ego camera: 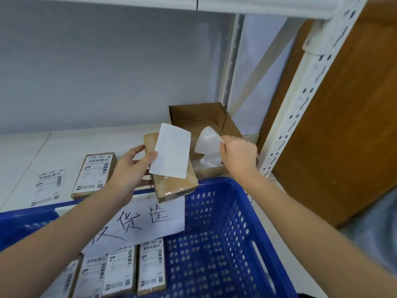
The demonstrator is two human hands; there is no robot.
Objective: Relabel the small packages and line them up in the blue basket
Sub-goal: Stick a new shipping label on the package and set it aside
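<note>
My left hand point(133, 166) grips a small brown package point(174, 186) above the far rim of the blue basket point(225, 222), its thumb pinning a blank white label point(170, 150) against it. My right hand point(238, 155) pinches a curled white backing sheet point(207, 139) over an open cardboard box point(197, 117). Several labelled packages point(120, 274) stand in a row at the basket's near left. Another labelled package point(94, 173) lies on the shelf, with a loose printed label point(48, 186) left of it.
A white paper sign with handwritten characters point(148, 220) hangs on the basket's far wall. White paper scraps point(209, 162) lie inside the cardboard box. A perforated white shelf post point(300, 100) and a brown wooden panel point(343, 125) stand at the right. A shelf board runs overhead.
</note>
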